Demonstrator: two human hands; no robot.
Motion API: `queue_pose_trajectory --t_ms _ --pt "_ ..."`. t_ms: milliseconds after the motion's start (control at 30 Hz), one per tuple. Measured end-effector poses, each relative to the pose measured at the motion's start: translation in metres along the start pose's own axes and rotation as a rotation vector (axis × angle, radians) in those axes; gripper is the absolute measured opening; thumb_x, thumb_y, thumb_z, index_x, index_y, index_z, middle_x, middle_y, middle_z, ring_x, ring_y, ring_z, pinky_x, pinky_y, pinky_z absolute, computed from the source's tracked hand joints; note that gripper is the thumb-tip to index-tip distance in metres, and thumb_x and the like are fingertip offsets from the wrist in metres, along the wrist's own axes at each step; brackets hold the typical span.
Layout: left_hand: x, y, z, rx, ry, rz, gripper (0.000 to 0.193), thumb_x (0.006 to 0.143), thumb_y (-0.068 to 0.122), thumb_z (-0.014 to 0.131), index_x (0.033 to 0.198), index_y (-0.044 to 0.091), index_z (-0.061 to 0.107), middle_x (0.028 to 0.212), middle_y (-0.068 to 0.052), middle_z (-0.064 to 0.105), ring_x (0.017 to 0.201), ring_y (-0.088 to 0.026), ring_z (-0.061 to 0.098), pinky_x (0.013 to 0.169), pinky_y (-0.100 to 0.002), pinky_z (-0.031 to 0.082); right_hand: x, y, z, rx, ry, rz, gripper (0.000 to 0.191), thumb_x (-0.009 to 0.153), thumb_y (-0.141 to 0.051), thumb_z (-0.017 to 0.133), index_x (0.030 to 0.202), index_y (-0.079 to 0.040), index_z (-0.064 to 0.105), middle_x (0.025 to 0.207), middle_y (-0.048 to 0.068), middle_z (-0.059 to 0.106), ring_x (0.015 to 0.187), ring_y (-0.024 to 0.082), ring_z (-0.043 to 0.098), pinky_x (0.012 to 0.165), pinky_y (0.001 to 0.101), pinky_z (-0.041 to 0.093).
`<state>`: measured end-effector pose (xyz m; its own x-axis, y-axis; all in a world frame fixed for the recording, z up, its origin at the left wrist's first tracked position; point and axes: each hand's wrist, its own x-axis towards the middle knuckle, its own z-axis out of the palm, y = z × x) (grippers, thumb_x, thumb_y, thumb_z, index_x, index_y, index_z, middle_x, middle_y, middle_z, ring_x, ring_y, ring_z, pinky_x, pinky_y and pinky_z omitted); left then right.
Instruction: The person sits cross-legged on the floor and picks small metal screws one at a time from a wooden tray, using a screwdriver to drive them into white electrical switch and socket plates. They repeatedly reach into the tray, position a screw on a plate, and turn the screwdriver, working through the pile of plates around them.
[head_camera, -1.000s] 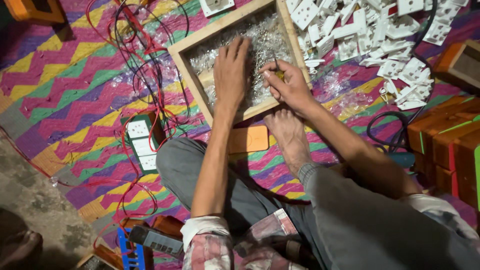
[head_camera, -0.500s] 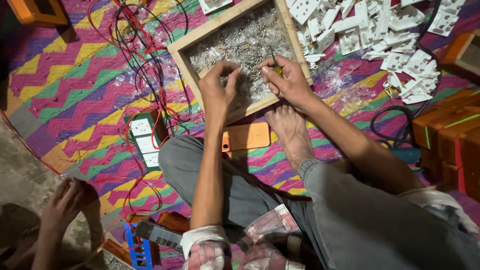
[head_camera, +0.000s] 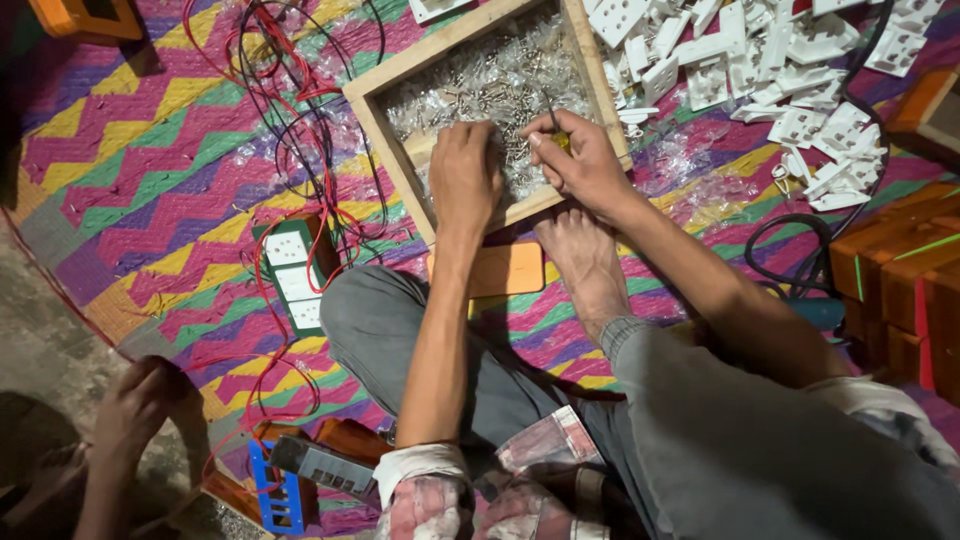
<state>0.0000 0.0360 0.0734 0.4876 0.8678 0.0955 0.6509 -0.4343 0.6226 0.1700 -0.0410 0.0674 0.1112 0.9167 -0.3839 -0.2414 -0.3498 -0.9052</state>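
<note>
My left hand (head_camera: 465, 165) rests knuckles-up inside a shallow wooden tray (head_camera: 388, 150), its fingers curled closed into the pile of small silver screws (head_camera: 490, 80). Just to its right, at the tray's near right corner, my right hand (head_camera: 585, 165) grips a thin screwdriver (head_camera: 551, 112) with a yellow handle. The shaft points up and away over the screws. My bare foot (head_camera: 580, 265) lies directly below the tray. I sit cross-legged on a zigzag mat.
A heap of white switch plates (head_camera: 770, 60) lies at the top right, with orange wooden boxes (head_camera: 900, 270) on the right. A small orange board (head_camera: 505, 268), a socket panel (head_camera: 295, 275) and red and black wires (head_camera: 290, 110) lie left of my knee. Another person's hand (head_camera: 140, 400) is at the bottom left.
My left hand went from flat and spread over the screws to curled and closed near the tray's front. Another person's hand came into view at the bottom left.
</note>
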Motion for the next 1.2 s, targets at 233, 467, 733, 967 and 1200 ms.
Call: queue_pose_trajectory --t_ms 233,467,733,967,1200 --pt "-0.019 -0.002 -0.007 -0.543 -0.003 -0.403 0.013 0.095 0.011 0.072 0.103 0.002 0.076 0.086 -0.007 0.074 0.076 -0.017 0.07 0.071 -0.029 0.054 -0.002 -0.001 -0.002 -0.138 -0.008 0.0 0.023 0.106 -0.016 0.062 0.125 -0.004 0.065 0.085 0.0 0.061 0.062 0.003 0.05 0.051 0.0204 0.04" --pt "-0.052 0.006 -0.005 -0.779 0.022 -0.471 0.012 0.097 0.01 0.07 0.1 -0.001 0.074 0.086 -0.005 0.074 0.079 -0.011 0.065 0.072 -0.027 0.053 0.002 0.0 -0.008 -0.527 -0.244 -0.363 0.029 0.097 -0.019 0.077 0.122 -0.006 0.071 0.102 0.004 0.067 0.094 0.014 0.062 0.08 0.0304 0.051" --pt "-0.026 0.01 -0.002 -0.512 0.031 -0.295 0.006 0.095 0.005 0.067 0.094 0.0 0.07 0.081 -0.012 0.07 0.072 -0.023 0.067 0.069 -0.035 0.052 -0.003 -0.001 -0.001 -0.267 -0.093 0.006 0.02 0.105 -0.02 0.068 0.112 -0.002 0.07 0.077 -0.002 0.06 0.066 0.004 0.054 0.058 0.0231 0.043" --pt "-0.025 0.012 -0.004 -0.473 0.054 -0.219 0.005 0.097 0.003 0.064 0.097 -0.001 0.068 0.085 -0.014 0.068 0.074 -0.026 0.066 0.07 -0.038 0.052 -0.002 -0.007 0.001 -0.259 -0.114 0.002 0.018 0.102 -0.018 0.07 0.111 -0.002 0.069 0.077 -0.004 0.059 0.066 0.002 0.053 0.056 0.0216 0.042" --pt "-0.029 0.009 0.002 -0.564 0.018 -0.331 0.013 0.104 0.008 0.061 0.104 0.002 0.072 0.085 -0.009 0.072 0.072 -0.017 0.066 0.067 -0.034 0.053 0.002 -0.002 0.001 -0.419 -0.049 -0.078 0.018 0.102 -0.016 0.072 0.111 -0.001 0.071 0.085 0.002 0.066 0.065 0.006 0.061 0.056 0.0229 0.049"
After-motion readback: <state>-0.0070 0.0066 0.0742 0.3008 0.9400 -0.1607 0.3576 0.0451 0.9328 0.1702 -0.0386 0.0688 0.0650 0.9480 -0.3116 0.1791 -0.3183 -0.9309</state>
